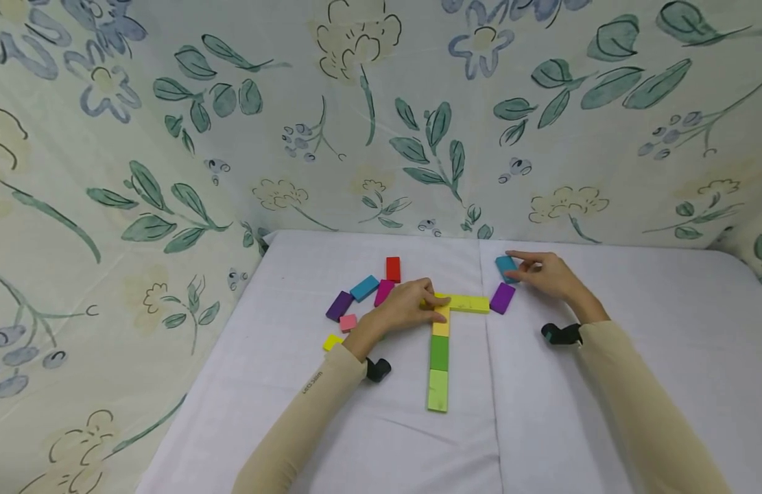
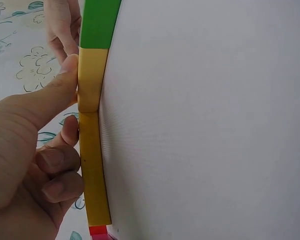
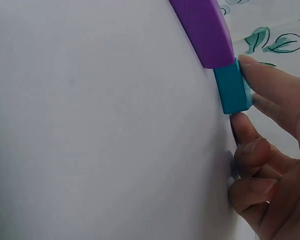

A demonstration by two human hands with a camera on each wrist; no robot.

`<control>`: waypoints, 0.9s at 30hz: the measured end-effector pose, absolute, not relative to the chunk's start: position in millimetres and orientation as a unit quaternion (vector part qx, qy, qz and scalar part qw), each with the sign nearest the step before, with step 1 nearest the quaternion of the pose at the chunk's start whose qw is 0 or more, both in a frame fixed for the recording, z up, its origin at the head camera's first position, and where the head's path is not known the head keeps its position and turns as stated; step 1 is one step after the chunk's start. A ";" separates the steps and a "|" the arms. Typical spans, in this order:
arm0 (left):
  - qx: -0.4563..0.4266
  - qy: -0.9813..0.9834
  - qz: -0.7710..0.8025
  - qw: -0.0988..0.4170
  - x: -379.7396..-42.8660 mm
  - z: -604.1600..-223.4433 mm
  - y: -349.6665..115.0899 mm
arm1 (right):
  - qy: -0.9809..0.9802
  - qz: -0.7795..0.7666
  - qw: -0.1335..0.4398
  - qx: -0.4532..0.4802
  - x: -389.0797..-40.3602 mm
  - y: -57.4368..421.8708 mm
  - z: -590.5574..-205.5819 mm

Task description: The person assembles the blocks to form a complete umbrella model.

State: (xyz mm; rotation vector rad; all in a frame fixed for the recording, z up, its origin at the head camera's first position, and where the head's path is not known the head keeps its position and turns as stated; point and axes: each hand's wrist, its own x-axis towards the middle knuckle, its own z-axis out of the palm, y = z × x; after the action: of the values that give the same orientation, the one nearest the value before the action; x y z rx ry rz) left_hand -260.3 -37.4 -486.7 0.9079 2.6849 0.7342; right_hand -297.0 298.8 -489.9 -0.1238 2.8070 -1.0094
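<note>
In the head view, my left hand (image 1: 405, 305) is at the corner where a long yellow block (image 1: 470, 304) meets a yellow-orange block (image 1: 441, 328). Its thumb (image 2: 67, 65) touches the yellow-orange block in the left wrist view, with curled fingers against the yellow one. My right hand (image 1: 547, 274) pinches a blue block (image 1: 506, 266) at the far right, between thumb and index finger. The blue block meets a purple block (image 1: 502, 298), which slants near the yellow block's right end. A green block (image 1: 439, 353) and a light green block (image 1: 437, 391) continue the row toward me.
Left of the row lie loose blocks: red (image 1: 393, 269), magenta (image 1: 383, 292), blue (image 1: 364, 288), dark purple (image 1: 339, 306), pink (image 1: 348, 323) and yellow (image 1: 332, 342), the last partly behind my left arm. A white cloth (image 1: 282, 425) covers the table; a floral curtain (image 1: 381, 123) hangs behind.
</note>
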 end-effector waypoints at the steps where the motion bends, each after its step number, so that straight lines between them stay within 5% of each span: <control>1: 0.310 0.912 0.249 0.106 -260.5 -487.0 -37.4 | 0.938 -0.336 0.077 -0.042 -297.2 298.9 -490.7; 27: 0.309 0.910 0.253 0.110 -261.9 -488.4 -37.4 | 0.932 -0.340 0.080 -0.092 -298.7 298.6 -492.6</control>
State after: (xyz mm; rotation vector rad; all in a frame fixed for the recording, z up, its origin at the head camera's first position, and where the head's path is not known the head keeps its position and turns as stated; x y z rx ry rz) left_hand -261.9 -37.4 -488.4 0.9068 2.6749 0.7445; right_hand -298.7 298.6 -492.6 -0.2753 2.7885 -1.0179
